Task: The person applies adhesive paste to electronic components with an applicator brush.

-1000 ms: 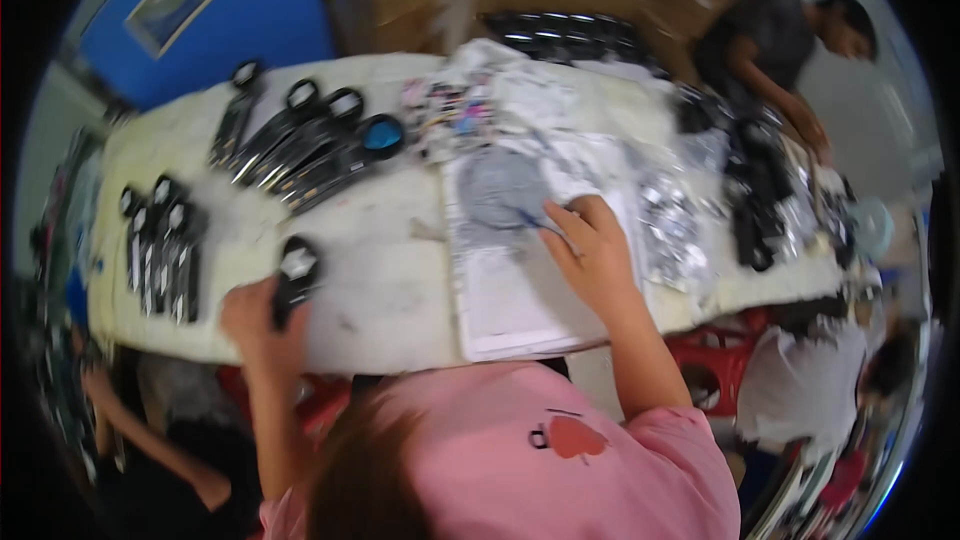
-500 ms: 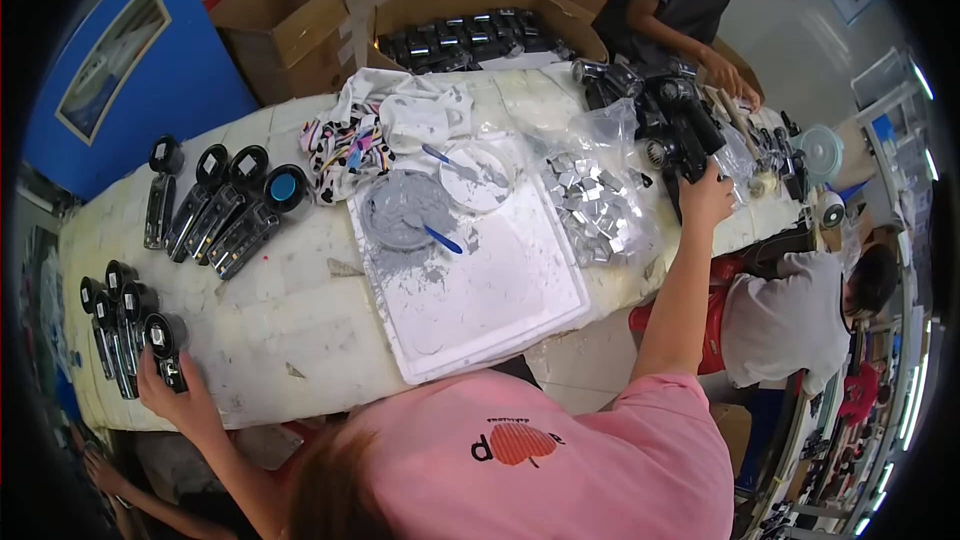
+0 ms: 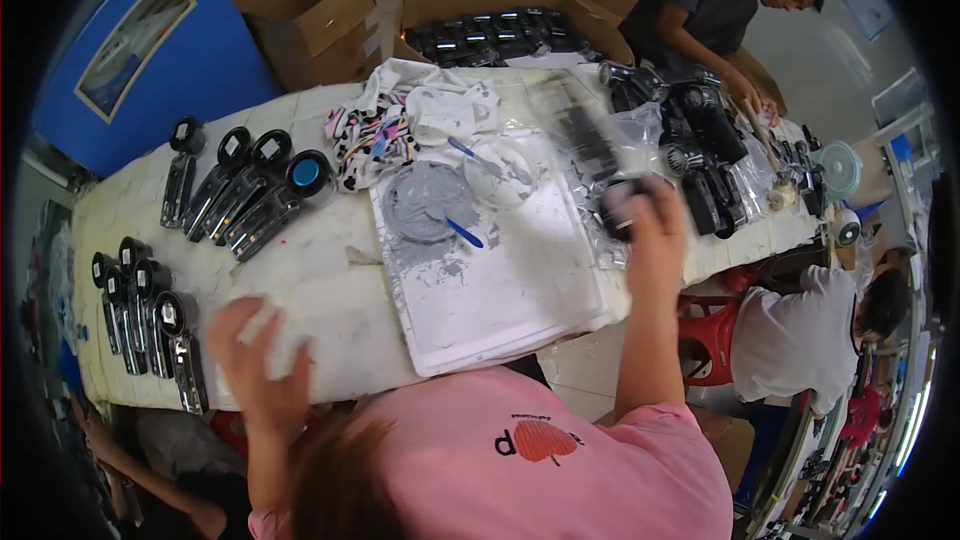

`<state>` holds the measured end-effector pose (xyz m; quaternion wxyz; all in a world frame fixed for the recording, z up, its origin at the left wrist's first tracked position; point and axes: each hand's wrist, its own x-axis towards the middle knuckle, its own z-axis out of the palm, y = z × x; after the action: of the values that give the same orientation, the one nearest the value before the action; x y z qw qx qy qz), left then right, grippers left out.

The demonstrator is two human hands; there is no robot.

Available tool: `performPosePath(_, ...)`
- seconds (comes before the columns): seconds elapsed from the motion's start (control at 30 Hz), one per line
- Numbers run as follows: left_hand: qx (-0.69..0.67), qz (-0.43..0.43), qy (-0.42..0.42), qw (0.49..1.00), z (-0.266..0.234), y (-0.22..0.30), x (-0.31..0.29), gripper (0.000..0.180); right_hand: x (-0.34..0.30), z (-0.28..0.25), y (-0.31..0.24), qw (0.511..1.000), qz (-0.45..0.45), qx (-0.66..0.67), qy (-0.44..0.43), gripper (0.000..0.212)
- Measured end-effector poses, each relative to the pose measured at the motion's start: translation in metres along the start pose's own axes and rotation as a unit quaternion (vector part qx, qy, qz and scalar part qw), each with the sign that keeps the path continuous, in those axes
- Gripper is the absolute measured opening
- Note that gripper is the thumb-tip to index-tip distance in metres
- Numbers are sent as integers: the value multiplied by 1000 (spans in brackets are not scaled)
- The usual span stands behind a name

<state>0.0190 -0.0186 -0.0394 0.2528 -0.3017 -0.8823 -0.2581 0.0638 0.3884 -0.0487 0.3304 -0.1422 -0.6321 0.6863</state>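
My right hand [image 3: 657, 235] grips a black device with a round head [image 3: 618, 210] and a long handle, blurred by motion, over the plastic bag right of the white tray [image 3: 500, 315]. My left hand [image 3: 262, 365] holds nothing, its fingers spread and blurred above the table's near left side. Beside it stands a group of similar black devices [image 3: 187, 365], laid side by side with round heads up. Farther back lies a second row [image 3: 240, 202], one with a blue disc in its head. On the tray sit a tub of grey paste [image 3: 412, 202] and a white tub [image 3: 515, 168].
Blue-handled spatulas [image 3: 464, 233] rest in the tubs. Stained cloths [image 3: 375, 145] lie behind. More black devices [image 3: 715, 130] are piled at the right, near a co-worker [image 3: 700, 15]. A cardboard box [image 3: 430, 5] of black parts stands beyond the table. A red stool [image 3: 710, 340] is at right.
My right hand has lifted a black device from the right-hand pile and brought it left and nearer. My left hand has let go of the device in the left group and moved right, opening.
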Motion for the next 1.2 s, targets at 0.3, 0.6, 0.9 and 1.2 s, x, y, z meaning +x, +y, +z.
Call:
performPosePath(0.3, -101, 53, -178, 977, 50, 33, 10, 66, -77, 125, 19, 830, 354, 4, -430, 41)
performPosePath(0.6, -23, -36, -117, 992, 51, 13, -15, 51, 56, 20, 41, 817, -127, -558, -73, 19)
performPosePath(0.9, -90, -92, -114, 985, 57, 3, -26, 46, 66, -15, 78, 731, -92, -671, -85, 14)
performPosePath(1.2, -129, -9, -164, 978, 51, -14, -23, 34, 57, -16, 94, 735, -132, -665, -6, 11)
